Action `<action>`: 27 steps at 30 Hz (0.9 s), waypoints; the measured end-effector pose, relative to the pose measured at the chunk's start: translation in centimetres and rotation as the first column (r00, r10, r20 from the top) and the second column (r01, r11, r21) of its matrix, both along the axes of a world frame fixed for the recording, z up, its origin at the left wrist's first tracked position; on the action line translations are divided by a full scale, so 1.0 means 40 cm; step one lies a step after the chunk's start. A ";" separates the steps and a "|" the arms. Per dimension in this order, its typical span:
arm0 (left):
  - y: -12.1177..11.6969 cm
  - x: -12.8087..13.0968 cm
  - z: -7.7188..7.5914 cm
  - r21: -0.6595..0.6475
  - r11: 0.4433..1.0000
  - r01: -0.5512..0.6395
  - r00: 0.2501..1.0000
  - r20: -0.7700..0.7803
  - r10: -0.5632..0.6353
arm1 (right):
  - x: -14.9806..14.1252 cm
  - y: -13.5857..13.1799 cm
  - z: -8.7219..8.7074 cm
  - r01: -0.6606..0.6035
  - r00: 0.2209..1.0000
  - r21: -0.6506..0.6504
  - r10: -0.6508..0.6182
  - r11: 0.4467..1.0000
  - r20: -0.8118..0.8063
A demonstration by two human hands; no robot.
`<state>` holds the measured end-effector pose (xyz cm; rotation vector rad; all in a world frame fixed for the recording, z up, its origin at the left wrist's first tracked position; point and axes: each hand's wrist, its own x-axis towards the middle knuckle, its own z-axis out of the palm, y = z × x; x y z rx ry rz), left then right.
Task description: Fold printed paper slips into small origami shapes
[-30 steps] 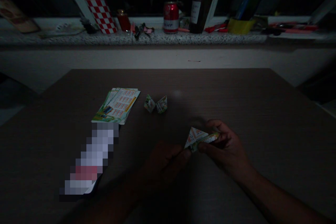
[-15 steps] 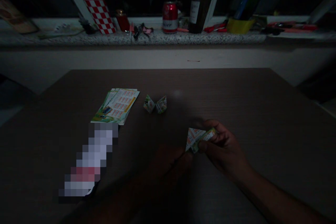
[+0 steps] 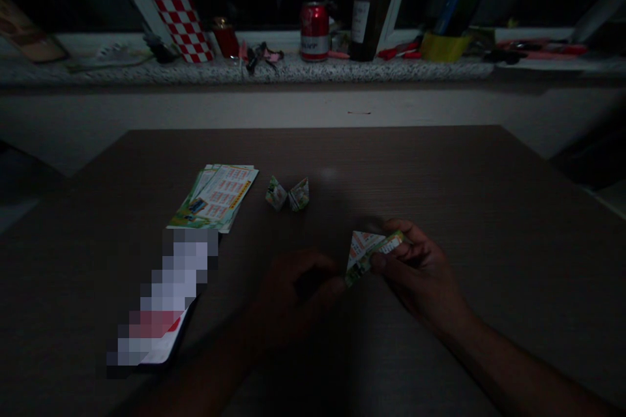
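My right hand (image 3: 423, 267) pinches a folded paper (image 3: 364, 251) between thumb and fingers. The paper has a white triangular flap with orange print and a green printed band along its lower edge. My left hand (image 3: 303, 290) is at the paper's lower left corner, its thumb and fingers curved apart with a gap between them. The left thumb tip is close to that corner; whether it touches is too dark to tell. Beyond the hands stands a small folded paper piece (image 3: 288, 195) with two pointed wings.
A stack of printed calendar cards (image 3: 215, 199) lies on the table (image 3: 440, 176) at left. Below it is a phone (image 3: 166, 313) with a blurred, lit screen. A red can (image 3: 314, 32), a dark bottle (image 3: 366, 19) and a checkered bottle (image 3: 183, 23) stand on the windowsill.
My left hand has loosened from the paper's lower corner and drawn slightly left, its fingers spreading. The right hand keeps the paper, which now shows more of its green lower edge.
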<state>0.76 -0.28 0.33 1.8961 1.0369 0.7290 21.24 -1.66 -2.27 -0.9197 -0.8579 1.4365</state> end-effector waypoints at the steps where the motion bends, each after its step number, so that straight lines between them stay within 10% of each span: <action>1: 0.001 0.000 -0.001 0.015 1.000 -0.005 1.000 0.006 0.005 | -0.001 0.000 0.000 0.011 1.000 -0.005 -0.011 1.000 0.006; 15: -0.020 0.042 0.000 -0.230 0.957 -0.176 0.969 0.131 0.210 | -0.029 -0.016 0.004 -0.163 0.974 0.001 0.161 0.987 0.161; 27: -0.023 0.055 -0.012 -0.149 0.981 -0.121 0.984 0.111 0.139 | -0.039 -0.026 -0.013 -0.136 0.956 0.037 0.122 0.990 0.267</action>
